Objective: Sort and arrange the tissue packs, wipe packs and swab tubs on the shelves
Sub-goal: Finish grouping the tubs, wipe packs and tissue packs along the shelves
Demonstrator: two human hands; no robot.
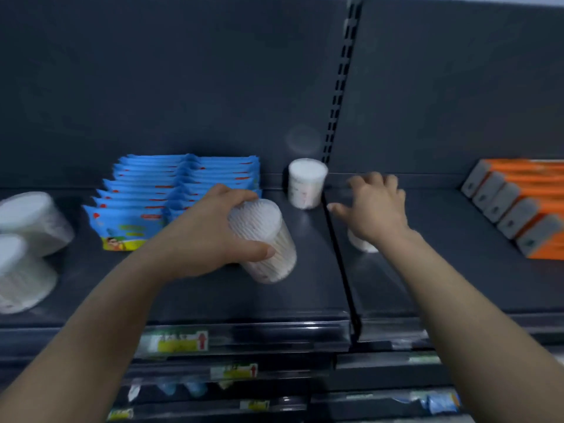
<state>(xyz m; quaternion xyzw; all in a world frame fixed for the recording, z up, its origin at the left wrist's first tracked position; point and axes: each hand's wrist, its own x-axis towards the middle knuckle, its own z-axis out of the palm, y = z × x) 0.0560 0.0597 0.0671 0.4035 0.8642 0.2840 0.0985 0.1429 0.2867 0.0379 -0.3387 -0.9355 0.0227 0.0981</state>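
Blue wipe packs (183, 187) and orange tissue packs (518, 203) stand in rows; swab tubs (306, 183) lie scattered. The left hand (213, 227) grips one tub (268, 239); the right hand (375, 209) is spread wide.

We count five swab tubs (306, 183): two at far left, one at centre, one behind it, one half-hidden right of centre. The blue wipe packs (183, 190) stand in two rows, too blurred to number. The orange packs (518, 215) show five grey ends at right.
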